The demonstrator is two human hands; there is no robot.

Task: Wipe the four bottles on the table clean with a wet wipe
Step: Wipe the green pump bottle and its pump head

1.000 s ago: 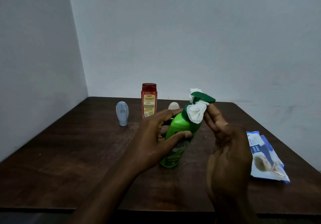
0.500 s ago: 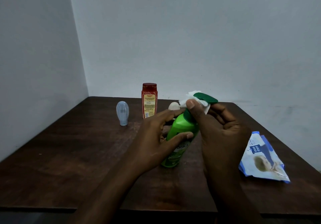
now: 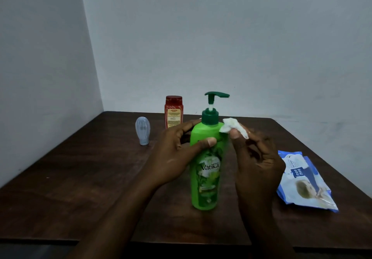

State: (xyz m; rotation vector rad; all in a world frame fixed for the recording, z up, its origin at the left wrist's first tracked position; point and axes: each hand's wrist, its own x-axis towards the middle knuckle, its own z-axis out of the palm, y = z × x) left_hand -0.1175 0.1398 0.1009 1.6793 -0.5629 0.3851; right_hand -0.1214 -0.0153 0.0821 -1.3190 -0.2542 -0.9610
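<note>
Head view: a glossy green plastic pump bottle (image 3: 205,188) stands upright near the middle of the dark wooden table (image 3: 80,178), its darker green pump (image 3: 216,94) pointing right. The left hand (image 3: 173,158) wraps around the bottle's shoulder, thumb across the front. The right hand (image 3: 259,166) pinches a crumpled white wipe (image 3: 233,128) against the bottle's upper right side. Behind stand a squarish red bottle (image 3: 173,111) and a rounded, ribbed pale blue bottle (image 3: 143,130). A soft, shiny blue-and-white wipe pack (image 3: 306,182) lies flat to the right.
</note>
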